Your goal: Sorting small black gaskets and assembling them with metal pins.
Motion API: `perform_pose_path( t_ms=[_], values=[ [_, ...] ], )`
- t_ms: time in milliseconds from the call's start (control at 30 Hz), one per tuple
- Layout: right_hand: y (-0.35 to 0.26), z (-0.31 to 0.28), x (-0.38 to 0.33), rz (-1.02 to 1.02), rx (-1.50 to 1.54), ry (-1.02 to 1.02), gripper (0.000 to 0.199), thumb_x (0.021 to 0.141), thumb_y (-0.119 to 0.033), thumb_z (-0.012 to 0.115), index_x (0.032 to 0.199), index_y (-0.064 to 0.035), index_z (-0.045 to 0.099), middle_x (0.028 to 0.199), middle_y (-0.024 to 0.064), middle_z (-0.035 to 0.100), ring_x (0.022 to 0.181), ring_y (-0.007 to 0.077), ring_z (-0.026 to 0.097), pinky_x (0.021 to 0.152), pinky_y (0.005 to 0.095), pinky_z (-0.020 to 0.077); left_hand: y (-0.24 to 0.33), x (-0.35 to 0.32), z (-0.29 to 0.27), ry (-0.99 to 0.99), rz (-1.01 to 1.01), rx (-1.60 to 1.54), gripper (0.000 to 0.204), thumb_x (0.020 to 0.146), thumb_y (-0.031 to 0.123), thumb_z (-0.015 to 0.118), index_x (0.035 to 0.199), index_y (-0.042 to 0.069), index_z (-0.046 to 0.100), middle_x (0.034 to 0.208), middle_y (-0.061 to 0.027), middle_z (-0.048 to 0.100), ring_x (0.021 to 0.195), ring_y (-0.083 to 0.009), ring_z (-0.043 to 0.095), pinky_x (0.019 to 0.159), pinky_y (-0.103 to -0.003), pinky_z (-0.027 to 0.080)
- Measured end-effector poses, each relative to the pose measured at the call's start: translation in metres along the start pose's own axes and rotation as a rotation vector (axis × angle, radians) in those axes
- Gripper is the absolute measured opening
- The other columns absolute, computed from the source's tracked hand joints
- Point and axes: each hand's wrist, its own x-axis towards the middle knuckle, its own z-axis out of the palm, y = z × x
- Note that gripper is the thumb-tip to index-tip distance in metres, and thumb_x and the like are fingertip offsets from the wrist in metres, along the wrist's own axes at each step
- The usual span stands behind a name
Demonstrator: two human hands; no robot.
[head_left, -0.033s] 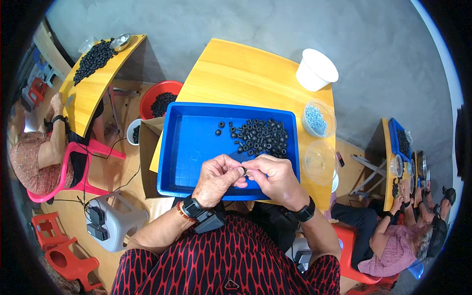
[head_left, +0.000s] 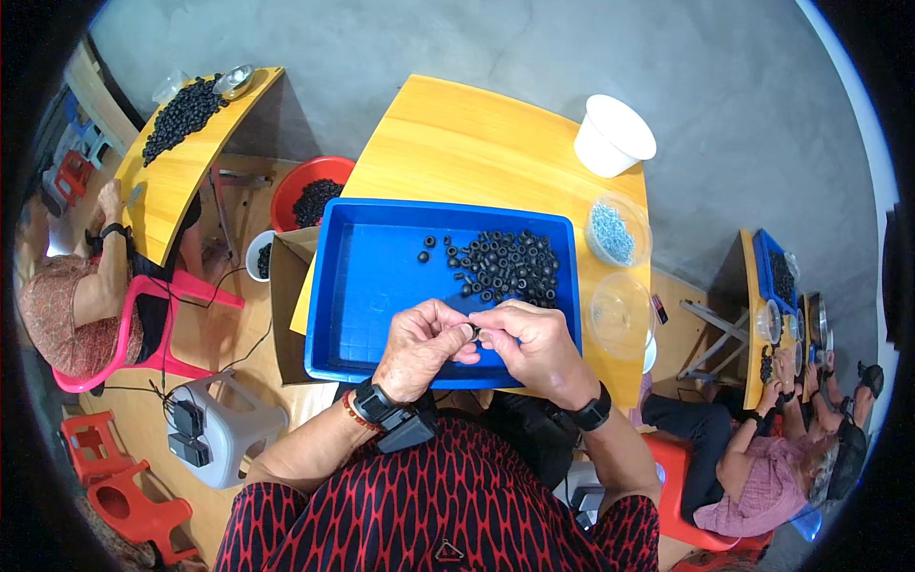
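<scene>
My left hand (head_left: 422, 349) and my right hand (head_left: 536, 349) meet fingertip to fingertip over the near edge of a blue tray (head_left: 348, 286). Between the fingertips of both hands sits a small black ring (head_left: 474, 332). A pile of the same black rings (head_left: 505, 265) lies in the far right part of the tray, with a few loose ones to its left. The tray rests on a yellow table (head_left: 477, 133). Each wrist carries a dark watch or band.
A white cup (head_left: 613, 136), a clear bowl of small pale pieces (head_left: 615, 231) and another clear bowl (head_left: 620, 310) stand right of the tray. A cardboard box (head_left: 286, 286), red basin (head_left: 310, 195) and grey stool (head_left: 224, 429) are left. Other people sit at tables on both sides.
</scene>
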Motion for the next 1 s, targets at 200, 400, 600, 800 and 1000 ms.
perform_pose_path(
  t_ms=[200,400,600,800,1000],
  values=[
    [0.003,0.002,-0.002,0.035,0.050,0.062,0.013,0.084,0.001,0.067,0.097,0.0019,0.069,0.083,0.0165,0.068,0.075,0.0294,0.069,0.065,0.0349,0.0545,-0.003,0.000,-0.001,-0.020,0.025,0.014,0.006,0.093,0.004,0.065,0.095,0.000,0.061,0.089,-0.0096,0.068,0.073,-0.0175,0.070,0.070,-0.032,0.062],
    [-0.002,-0.003,0.000,0.038,0.024,0.022,0.011,0.085,0.000,0.066,0.096,0.0016,0.068,0.079,0.0165,0.066,0.072,0.0302,0.067,0.063,0.0366,0.0536,-0.003,0.000,-0.001,-0.054,0.047,0.026,0.007,0.092,0.004,0.066,0.095,-0.001,0.061,0.088,-0.0092,0.068,0.074,-0.0169,0.069,0.071,-0.032,0.061],
    [-0.006,0.002,0.001,-0.030,-0.086,0.024,0.006,0.086,0.001,0.062,0.091,0.0006,0.066,0.077,0.0178,0.063,0.073,0.0360,0.064,0.062,0.0413,0.0525,-0.003,0.000,-0.001,-0.031,0.022,0.035,0.005,0.092,0.001,0.065,0.094,-0.001,0.061,0.086,-0.0083,0.067,0.073,-0.0165,0.069,0.070,-0.031,0.061],
    [-0.005,-0.003,0.002,-0.013,-0.094,0.001,0.005,0.085,0.000,0.063,0.089,0.0002,0.065,0.077,0.0179,0.063,0.073,0.0362,0.064,0.062,0.0423,0.0523,-0.004,0.001,-0.002,-0.051,0.043,0.088,0.006,0.092,0.001,0.065,0.096,-0.002,0.061,0.086,-0.0092,0.067,0.074,-0.0173,0.069,0.071,-0.031,0.061],
    [-0.006,-0.005,0.001,0.098,0.035,-0.052,0.008,0.085,0.000,0.062,0.092,0.0005,0.066,0.077,0.0177,0.063,0.072,0.0358,0.064,0.062,0.0414,0.0520,-0.005,0.002,-0.004,-0.065,0.008,0.028,0.009,0.093,0.001,0.064,0.100,-0.002,0.061,0.090,-0.0104,0.068,0.075,-0.0182,0.070,0.072,-0.032,0.061]
  ],
)
